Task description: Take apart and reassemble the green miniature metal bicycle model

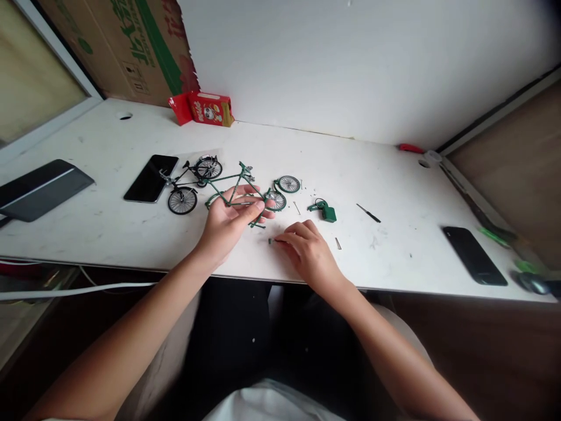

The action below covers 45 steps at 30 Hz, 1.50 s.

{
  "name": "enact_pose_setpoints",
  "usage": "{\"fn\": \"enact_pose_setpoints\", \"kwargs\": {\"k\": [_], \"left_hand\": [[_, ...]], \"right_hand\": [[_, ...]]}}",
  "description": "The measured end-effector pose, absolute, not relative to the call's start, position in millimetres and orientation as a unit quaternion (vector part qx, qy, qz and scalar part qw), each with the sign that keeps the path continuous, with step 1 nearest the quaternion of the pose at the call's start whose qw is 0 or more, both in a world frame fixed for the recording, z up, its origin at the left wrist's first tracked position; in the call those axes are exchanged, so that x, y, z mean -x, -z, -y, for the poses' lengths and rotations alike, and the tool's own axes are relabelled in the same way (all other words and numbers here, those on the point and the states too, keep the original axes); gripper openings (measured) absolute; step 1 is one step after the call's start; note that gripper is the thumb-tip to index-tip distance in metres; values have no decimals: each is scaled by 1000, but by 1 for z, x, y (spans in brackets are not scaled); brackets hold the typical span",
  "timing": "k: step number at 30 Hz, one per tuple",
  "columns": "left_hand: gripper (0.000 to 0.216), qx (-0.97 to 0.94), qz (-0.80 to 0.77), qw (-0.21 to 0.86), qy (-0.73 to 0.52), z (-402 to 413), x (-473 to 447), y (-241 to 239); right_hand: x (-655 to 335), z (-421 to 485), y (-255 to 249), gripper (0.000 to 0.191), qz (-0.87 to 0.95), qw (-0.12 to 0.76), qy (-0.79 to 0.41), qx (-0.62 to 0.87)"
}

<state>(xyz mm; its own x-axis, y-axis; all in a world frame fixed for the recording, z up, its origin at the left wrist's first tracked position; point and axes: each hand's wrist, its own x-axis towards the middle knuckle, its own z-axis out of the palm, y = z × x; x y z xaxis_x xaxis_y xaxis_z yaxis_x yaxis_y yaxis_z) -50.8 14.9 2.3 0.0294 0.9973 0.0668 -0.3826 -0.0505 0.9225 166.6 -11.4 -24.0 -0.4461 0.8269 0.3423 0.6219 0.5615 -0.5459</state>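
Observation:
My left hand (230, 219) grips the green frame of a small model bicycle (239, 184) lying on the white table (109, 222); thumb and fingers close around the frame's tubes. My right hand (304, 248) rests on the table just right of it, fingertips pinched on a tiny green part (271, 241). A loose spoked wheel (289, 184) and a half-fitted wheel (276, 202) lie beyond my fingers. A finished black model bicycle (190, 181) stands to the left.
A black phone (151, 178) lies left of the models, another phone (474, 255) at the right. A green piece (325, 210), a thin tool (368, 213) and small pins (338, 243) are scattered mid-table. A red carton (205, 109) stands at the wall, a dark tablet (39, 190) far left.

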Motion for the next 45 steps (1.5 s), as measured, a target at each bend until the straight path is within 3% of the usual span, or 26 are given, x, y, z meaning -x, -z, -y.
{"fn": "enact_pose_setpoints", "kwargs": {"k": [2, 6, 9, 13, 18, 25, 30, 45], "left_hand": [[39, -401, -356, 622, -570, -12, 47, -2], [30, -385, -347, 662, -542, -4, 39, 0], [29, -392, -365, 659, -528, 3, 32, 2], [26, -425, -386, 635, -516, 11, 25, 3], [18, -514, -396, 554, -522, 15, 24, 3], [7, -703, -372, 248, -553, 16, 25, 5], [25, -750, -303, 200, -553, 16, 28, 11], [35, -804, -298, -2, -515, 22, 29, 14]], "right_hand": [[-174, 7, 18, 18, 773, 360, -256, 455], [-187, 1, 7, 27, 560, 467, -503, 465], [-191, 0, 4, 30, 423, 497, -635, 412], [-190, 1, 4, 33, 342, 501, -707, 364], [-187, 3, 6, 26, 298, 486, -748, 341], [-180, 8, 10, 24, 268, 468, -754, 374], [-175, 13, 5, 24, 266, 476, -731, 409], [-167, 22, 10, 21, 309, 518, -681, 415]]}}
